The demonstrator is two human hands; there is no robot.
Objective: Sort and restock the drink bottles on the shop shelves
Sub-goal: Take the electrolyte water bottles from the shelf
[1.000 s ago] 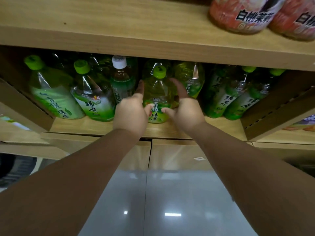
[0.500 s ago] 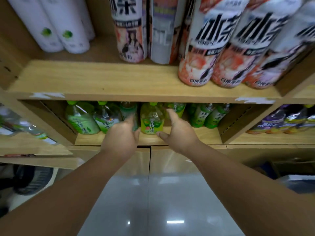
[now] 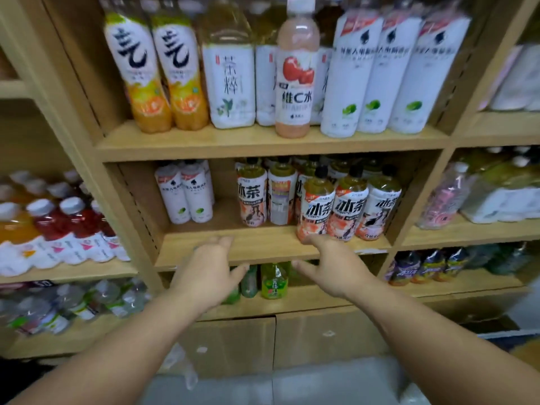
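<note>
Left hand (image 3: pixel 204 276) and right hand (image 3: pixel 336 270) are held out side by side in front of the middle shelf (image 3: pixel 263 244). The fingers of both are spread wide and hold nothing. A green bottle (image 3: pixel 273 282) stands on the lower shelf (image 3: pixel 304 299), visible between the hands. Iced-tea bottles (image 3: pixel 349 209) stand on the right of the middle shelf, just above the right fingertips; contact cannot be told.

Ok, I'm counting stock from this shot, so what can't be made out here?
Head view:
Green tea bottles: mostly hidden by the shelf board above and the left hand.
Clear bottles, lower left: blurred, labels unreadable.
Rear iced tea bottles: covered by the front row.
White bottles, top shelf: caps cut off by the top edge.
</note>
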